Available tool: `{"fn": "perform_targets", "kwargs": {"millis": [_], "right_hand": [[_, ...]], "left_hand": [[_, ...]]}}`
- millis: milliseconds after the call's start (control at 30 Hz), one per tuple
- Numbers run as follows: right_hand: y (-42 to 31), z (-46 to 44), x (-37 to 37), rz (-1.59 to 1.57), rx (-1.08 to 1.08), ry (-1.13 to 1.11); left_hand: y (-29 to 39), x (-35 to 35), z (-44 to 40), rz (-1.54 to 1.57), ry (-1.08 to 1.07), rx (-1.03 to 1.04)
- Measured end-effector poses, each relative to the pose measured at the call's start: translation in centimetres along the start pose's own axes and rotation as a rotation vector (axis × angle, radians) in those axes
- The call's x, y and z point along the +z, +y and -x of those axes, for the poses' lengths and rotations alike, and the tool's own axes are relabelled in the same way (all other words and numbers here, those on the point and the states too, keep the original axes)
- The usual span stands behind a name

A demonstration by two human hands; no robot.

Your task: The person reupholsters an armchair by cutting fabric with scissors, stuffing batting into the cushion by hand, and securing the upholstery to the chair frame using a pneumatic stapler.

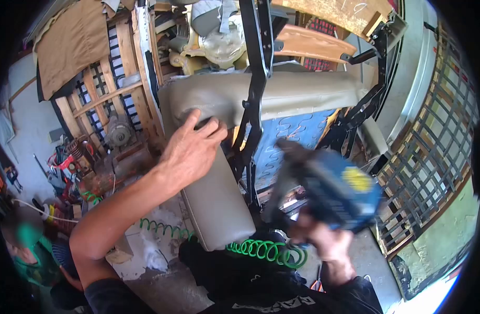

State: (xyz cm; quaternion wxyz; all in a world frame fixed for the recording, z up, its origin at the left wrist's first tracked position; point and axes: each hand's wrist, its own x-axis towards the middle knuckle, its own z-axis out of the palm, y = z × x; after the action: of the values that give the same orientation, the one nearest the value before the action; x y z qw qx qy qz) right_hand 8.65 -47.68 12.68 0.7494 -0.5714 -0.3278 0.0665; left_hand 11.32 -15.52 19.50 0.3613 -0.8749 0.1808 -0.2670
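My left hand (193, 152) lies on the corner of a beige leather-covered seat frame (308, 94), its fingers apart and partly bent against the cover. A padded beige arm (216, 204) extends from that corner towards me. In my right hand (323, 238) is a blue air staple gun (336, 188) with a yellow patch, blurred by motion. Its nose points up and left, in front of the blue backing (282, 141) with wavy springs. A black metal linkage (255, 94) stands upright between my hands.
A green coiled hose (263, 250) runs beneath the padded arm. At the right leans a frame with woven webbing (428, 152). Scissors (317, 282) lie near my right forearm. Wooden frames (93, 94), a motor (118, 131) and another person (33, 259) are at the left.
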Motion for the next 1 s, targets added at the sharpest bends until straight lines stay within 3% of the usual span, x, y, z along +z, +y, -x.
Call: {"fn": "perform_targets", "kwargs": {"millis": [100, 200, 300, 367, 433, 500, 667, 767, 933, 1000], "right_hand": [[1.9, -3.8, 3.7, 0.353, -0.052, -0.041], [3.4, -6.5, 6.1, 0.235, -0.008, 0.089], [5.1, -8.2, 6.8, 0.21, -0.13, 0.16], [5.4, -8.5, 6.9, 0.181, 0.045, 0.189], [5.6, -8.7, 6.9, 0.202, 0.024, 0.196], [6.4, -9.3, 6.9, 0.383, -0.147, 0.259], [5.7, -9.3, 7.0, 0.474, -0.047, 0.233], [5.8, -9.6, 7.6, 0.556, -0.146, 0.255], [6.4, -11.4, 7.7, 0.625, 0.097, 0.303], [6.7, -11.4, 7.9, 0.634, 0.033, 0.305]], "left_hand": [[0.2, 0.4, 0.1, -0.012, 0.065, -0.003], [0.2, 0.0, 0.2, 0.024, -0.021, 0.001], [0.2, 0.8, 0.0, 0.042, 0.088, -0.03], [0.2, 0.4, 0.1, 0.057, 0.056, -0.026], [0.0, 0.6, 0.2, 0.069, 0.077, -0.026], [0.2, 0.9, 0.2, 0.087, 0.094, -0.006], [-0.1, 1.0, 0.2, 0.098, 0.123, -0.018], [-0.1, 0.7, 0.4, 0.141, 0.119, -0.022], [-0.2, 1.1, 0.3, 0.119, 0.176, -0.036], [-0.1, 1.3, 0.5, 0.116, 0.201, -0.05]]}}
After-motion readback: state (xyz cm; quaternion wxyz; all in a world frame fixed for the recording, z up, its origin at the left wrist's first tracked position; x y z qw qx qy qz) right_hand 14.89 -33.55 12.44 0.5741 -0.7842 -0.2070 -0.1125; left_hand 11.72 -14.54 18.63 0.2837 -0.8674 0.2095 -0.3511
